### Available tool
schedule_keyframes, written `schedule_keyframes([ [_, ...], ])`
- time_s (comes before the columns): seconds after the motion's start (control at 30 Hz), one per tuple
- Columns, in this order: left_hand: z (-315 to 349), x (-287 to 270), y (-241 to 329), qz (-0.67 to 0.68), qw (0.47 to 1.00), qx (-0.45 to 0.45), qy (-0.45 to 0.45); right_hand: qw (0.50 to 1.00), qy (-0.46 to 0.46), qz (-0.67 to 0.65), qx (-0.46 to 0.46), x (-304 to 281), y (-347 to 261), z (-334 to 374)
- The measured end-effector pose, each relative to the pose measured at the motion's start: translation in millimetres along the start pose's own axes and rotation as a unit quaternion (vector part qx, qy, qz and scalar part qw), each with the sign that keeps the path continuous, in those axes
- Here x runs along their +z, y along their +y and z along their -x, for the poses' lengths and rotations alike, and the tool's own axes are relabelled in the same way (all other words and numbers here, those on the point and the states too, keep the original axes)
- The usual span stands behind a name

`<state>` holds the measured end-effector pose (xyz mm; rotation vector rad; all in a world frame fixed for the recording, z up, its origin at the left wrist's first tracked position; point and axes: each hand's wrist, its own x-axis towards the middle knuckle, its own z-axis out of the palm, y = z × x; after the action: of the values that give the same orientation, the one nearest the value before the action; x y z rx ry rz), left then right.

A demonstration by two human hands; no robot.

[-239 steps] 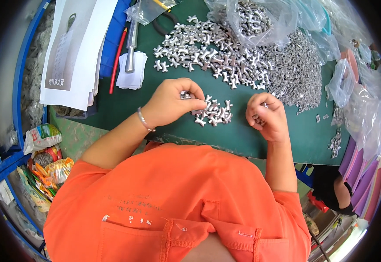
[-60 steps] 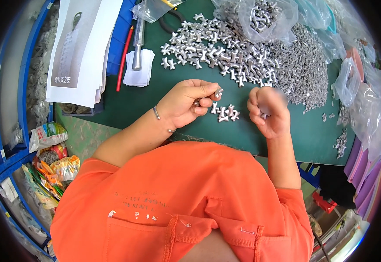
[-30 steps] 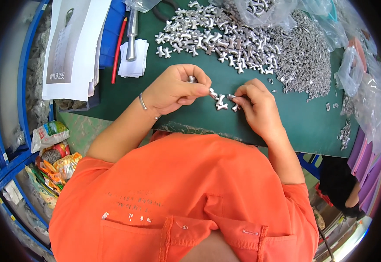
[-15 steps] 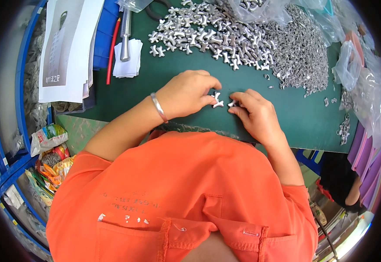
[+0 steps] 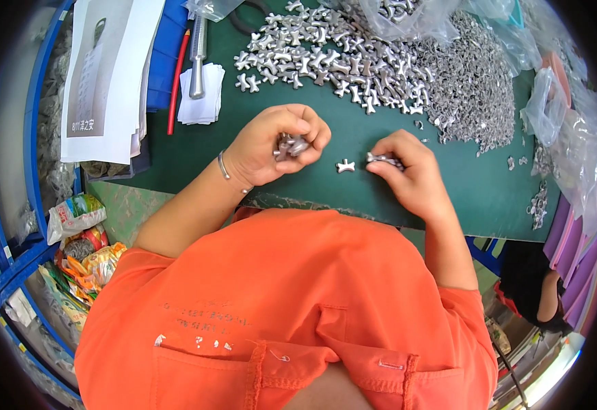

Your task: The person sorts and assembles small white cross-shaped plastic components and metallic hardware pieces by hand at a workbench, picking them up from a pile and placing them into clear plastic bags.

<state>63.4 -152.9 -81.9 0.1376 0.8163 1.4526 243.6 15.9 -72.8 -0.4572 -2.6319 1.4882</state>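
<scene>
Several silvery bone-shaped metal pieces [image 5: 291, 145] lie in the cupped palm of my left hand [image 5: 269, 145], its fingers curled round them. My right hand [image 5: 413, 174] pinches more bone-shaped metal pieces [image 5: 384, 160] between thumb and fingers, some of them partly hidden by the hand. Between the two hands a single bone-shaped piece [image 5: 345, 165] lies on the green table top [image 5: 243, 198], touched by neither. Beyond the hands spreads a large heap of the same bone-shaped pieces [image 5: 332, 58].
Right of the heap lies a pile of small metal fittings [image 5: 472, 82], with clear plastic bags [image 5: 568, 137] along the right side. At the left are printed sheets [image 5: 110, 75], a red pencil [image 5: 178, 82], a metal rod [image 5: 197, 61] and a stack of white paper slips [image 5: 201, 96].
My left hand has turned palm up and drawn left, showing the pieces in it. My right hand has shifted slightly right, its pinched pieces now visible. One piece lies alone between them.
</scene>
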Motion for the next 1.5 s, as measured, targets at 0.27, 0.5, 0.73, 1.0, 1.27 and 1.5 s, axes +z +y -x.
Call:
schedule_keyframes([
  [0.27, -12.3, 23.8, -27.7, -0.702, 0.676, 0.226, -0.007, 0.717, 0.012, -0.685, 0.125, -11.9, 11.1, -0.5],
  [0.5, -15.4, 34.0, -8.3, -0.210, 0.969, 0.032, 0.128, 0.797, 0.085, -0.572, 0.175, 2.7, -6.9, -12.0],
  [0.73, -20.3, 21.0, 5.7, 0.109, 0.990, -0.003, 0.087, 0.632, 0.028, -0.717, 0.292, 16.1, -12.3, -33.8],
  [1.0, -22.2, 53.5, -2.6, -0.369, 0.824, 0.389, 0.183, 0.583, -0.026, -0.771, 0.255, 42.4, -29.5, -47.2],
  [1.27, -32.2, 63.8, 6.3, -0.556, 0.573, 0.599, 0.064, 0.555, 0.064, -0.800, 0.217, 34.6, -56.3, -46.3],
  [1.5, -14.0, 33.4, 13.3, -0.465, 0.651, 0.558, 0.220, 0.690, 0.254, -0.678, -0.009, -47.1, -56.2, -125.9],
])
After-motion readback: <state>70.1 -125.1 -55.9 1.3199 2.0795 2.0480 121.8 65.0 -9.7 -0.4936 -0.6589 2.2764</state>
